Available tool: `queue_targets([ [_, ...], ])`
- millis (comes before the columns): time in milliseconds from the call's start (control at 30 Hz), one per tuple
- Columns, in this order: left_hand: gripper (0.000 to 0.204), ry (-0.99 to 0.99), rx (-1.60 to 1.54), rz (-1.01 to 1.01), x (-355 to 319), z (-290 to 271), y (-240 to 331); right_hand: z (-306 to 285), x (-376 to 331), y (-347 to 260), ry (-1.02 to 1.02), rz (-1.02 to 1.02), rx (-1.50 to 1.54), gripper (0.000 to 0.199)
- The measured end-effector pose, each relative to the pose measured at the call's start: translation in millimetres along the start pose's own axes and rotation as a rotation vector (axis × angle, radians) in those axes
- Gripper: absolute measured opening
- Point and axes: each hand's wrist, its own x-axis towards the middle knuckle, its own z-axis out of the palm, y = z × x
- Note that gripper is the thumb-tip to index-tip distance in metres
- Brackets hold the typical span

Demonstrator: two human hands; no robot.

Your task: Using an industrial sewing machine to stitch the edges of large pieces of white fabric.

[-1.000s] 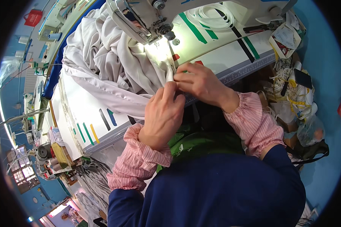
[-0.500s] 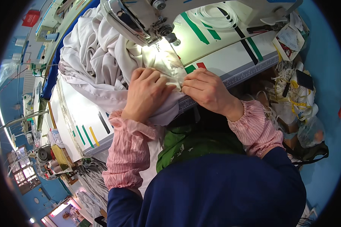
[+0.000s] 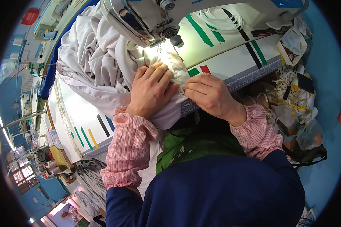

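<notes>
A large heap of pale grey-white fabric [image 3: 102, 56] lies bunched on the left of the sewing table, and its edge runs under the head of a sewing machine [image 3: 140, 22]. My left hand [image 3: 151, 89] lies on this fabric just in front of the needle area, fingers stretched over it and thumb apart. Beside it, my right hand [image 3: 212, 94] pinches the fabric's edge between thumb and fingers near the table's front. The machine's lamp lights the strip of cloth beyond my hands brightly. My right fingertips partly hide the pinched edge.
A ruler strip [image 3: 246, 81] runs along the table's front edge. Coiled white tubing [image 3: 223, 19] lies behind the machine arm. On the right are an open box [image 3: 291, 49] with small items and a hanging tangle of measuring tapes [image 3: 293, 94]. Other machines stand far left.
The whole scene has shifted slightly right in the picture. My left fingers look straighter on the fabric; my right hand keeps its pinch at the edge.
</notes>
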Motion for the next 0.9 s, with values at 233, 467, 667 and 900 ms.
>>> queue_targets([
  [233,0.030,0.015,0.001,-0.009,1,5,-6,1,4,3,-0.019,0.013,-0.015,0.018],
  [467,0.023,0.038,0.014,0.016,11,10,-27,11,19,18,-0.024,0.027,-0.038,0.017],
  [667,0.016,0.105,0.000,0.039,18,13,-51,19,35,29,-0.030,0.006,-0.056,0.016],
  [900,0.015,0.111,-0.002,0.036,21,15,-60,20,42,34,-0.080,0.032,-0.081,0.016],
])
